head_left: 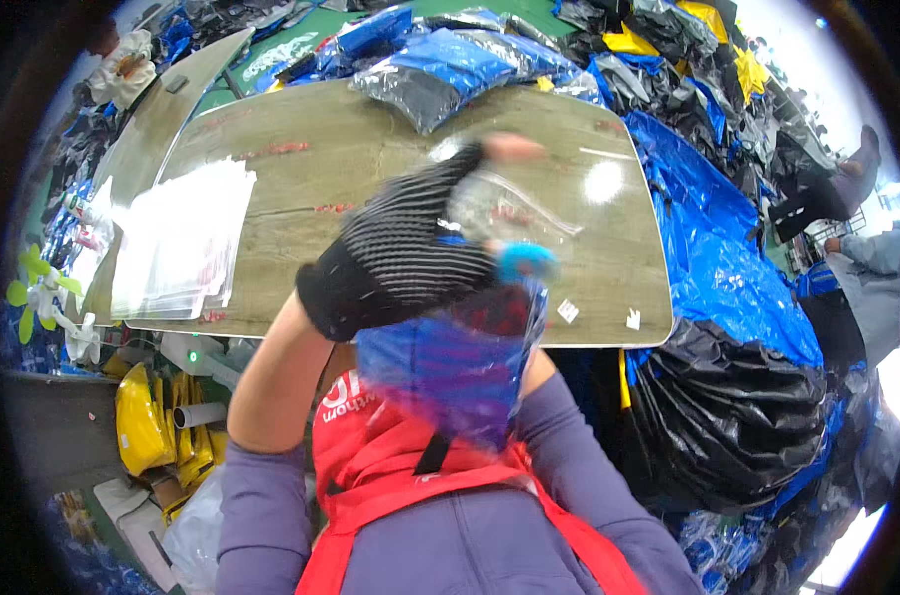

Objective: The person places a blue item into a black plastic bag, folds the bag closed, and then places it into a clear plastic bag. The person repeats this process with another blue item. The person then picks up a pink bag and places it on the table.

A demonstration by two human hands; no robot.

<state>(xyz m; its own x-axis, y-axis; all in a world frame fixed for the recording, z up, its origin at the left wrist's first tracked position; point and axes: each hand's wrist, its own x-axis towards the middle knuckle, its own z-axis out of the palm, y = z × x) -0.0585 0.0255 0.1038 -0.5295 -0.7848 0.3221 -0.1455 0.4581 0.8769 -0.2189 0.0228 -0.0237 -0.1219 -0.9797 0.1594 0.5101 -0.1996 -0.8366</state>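
A clear plastic bag is seemingly being closed; gripping by the gloved left hand or mostly hidden right hand cannot be told; smoothing is likely being needed next

The glove is matt, ribbed, knitted cloth; the packet, thin, glossy, see-through plastic; the tabletop, smooth, shiny wood-look; the stacked sheets, slick clear plastic; the black sheeting, creased, glossy plastic; the red apron, matt cloth
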